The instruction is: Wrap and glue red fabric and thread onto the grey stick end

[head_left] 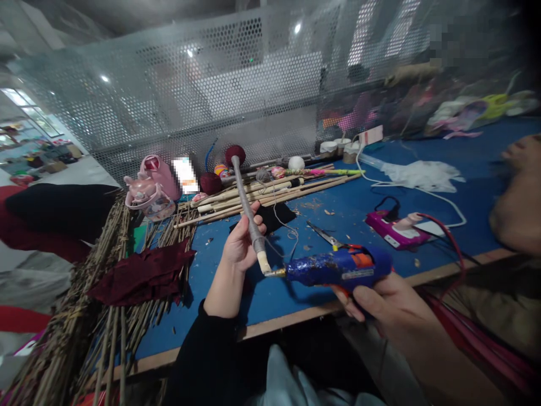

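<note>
My left hand grips a wooden stick wrapped in grey yarn. The stick points up and away, with a dark red ball on its far tip and a bare wood end near my palm. My right hand holds a blue hot glue gun. Its brass nozzle touches the bare lower end of the stick. Loose grey yarn trails from the stick down to the blue table.
Several wooden sticks lie across the table, with yarn balls behind them. Scissors and a pink device lie near the glue gun. A dark red cloth rests on a twig bundle at left. Another person's hand is at right.
</note>
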The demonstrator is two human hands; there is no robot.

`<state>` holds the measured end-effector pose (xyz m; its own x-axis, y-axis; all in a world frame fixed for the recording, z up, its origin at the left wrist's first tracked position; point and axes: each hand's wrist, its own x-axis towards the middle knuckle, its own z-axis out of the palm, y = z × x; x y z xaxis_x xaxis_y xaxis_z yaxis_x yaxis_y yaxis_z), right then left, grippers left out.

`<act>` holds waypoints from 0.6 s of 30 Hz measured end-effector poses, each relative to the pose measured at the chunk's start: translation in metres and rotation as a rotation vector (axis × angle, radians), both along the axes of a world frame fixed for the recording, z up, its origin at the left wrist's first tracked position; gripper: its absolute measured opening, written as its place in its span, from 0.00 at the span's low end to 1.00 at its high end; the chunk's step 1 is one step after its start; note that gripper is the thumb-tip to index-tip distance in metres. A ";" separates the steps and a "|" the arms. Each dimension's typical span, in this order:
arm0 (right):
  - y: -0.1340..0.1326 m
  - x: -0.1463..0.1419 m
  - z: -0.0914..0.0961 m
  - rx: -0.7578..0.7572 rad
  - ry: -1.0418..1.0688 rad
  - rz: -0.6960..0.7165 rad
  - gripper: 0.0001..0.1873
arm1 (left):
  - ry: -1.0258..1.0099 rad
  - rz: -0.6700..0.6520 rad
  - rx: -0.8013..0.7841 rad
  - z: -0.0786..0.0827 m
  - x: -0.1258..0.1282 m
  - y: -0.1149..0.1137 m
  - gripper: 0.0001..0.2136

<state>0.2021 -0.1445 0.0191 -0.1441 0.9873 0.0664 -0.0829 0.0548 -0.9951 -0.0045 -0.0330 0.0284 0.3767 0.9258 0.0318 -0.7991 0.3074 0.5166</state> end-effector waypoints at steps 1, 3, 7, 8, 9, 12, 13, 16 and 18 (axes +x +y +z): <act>0.000 0.003 0.000 0.017 -0.021 -0.024 0.15 | 0.009 0.001 0.002 -0.001 0.000 0.001 0.11; 0.002 0.010 0.002 0.068 -0.096 -0.064 0.13 | 0.028 -0.003 0.001 -0.002 0.001 0.002 0.09; 0.007 0.018 0.012 0.196 -0.308 -0.052 0.12 | 0.043 -0.054 0.000 -0.005 0.003 0.002 0.07; 0.007 0.018 0.014 0.220 -0.343 -0.042 0.13 | 0.046 -0.066 0.003 -0.005 0.003 0.002 0.08; 0.008 0.018 0.016 0.240 -0.369 -0.038 0.13 | 0.053 -0.072 0.007 -0.006 0.003 0.001 0.09; 0.008 0.015 0.018 0.274 -0.406 -0.032 0.13 | 0.099 -0.058 0.022 -0.008 0.005 -0.001 0.12; 0.008 0.015 0.018 0.286 -0.416 -0.031 0.12 | 0.118 -0.054 0.026 -0.009 0.006 -0.001 0.13; 0.007 0.017 0.022 0.333 -0.463 -0.037 0.09 | 0.173 -0.055 0.035 -0.010 0.008 -0.002 0.18; 0.006 0.021 0.028 0.354 -0.501 -0.047 0.09 | 0.220 -0.046 0.051 -0.010 0.010 -0.002 0.21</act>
